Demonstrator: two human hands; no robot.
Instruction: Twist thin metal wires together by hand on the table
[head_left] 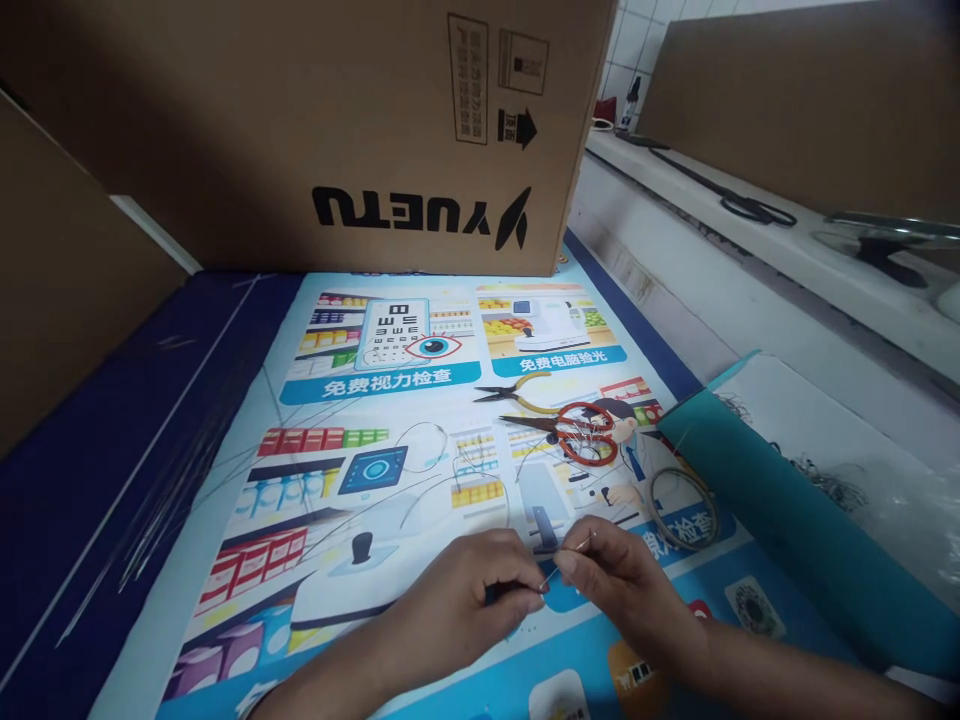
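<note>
Both hands are low in the middle, over a printed poster sheet (420, 410). My left hand (480, 590) pinches one end of a short, thin wire (551, 577) between thumb and finger. Close beside it, my right hand (622, 580) pinches the same wire, whose tip sticks up past the fingers. Beyond the hands lie red-handled scissors (589, 460) and yellow-handled pliers (536, 405), their tips pointing left. A coil of wire (654, 510) rests just right of my right hand. Looser loops of thin wire lie on the sheet beyond my left hand.
Large cardboard boxes (262, 130) stand at the back and left. Several straight thin wires (154, 520) lie on the dark blue surface at left. To the right, a teal-sided box (780, 510) contains small tangled wire pieces (825, 482). Black scissors (750, 207) lie on the white ledge.
</note>
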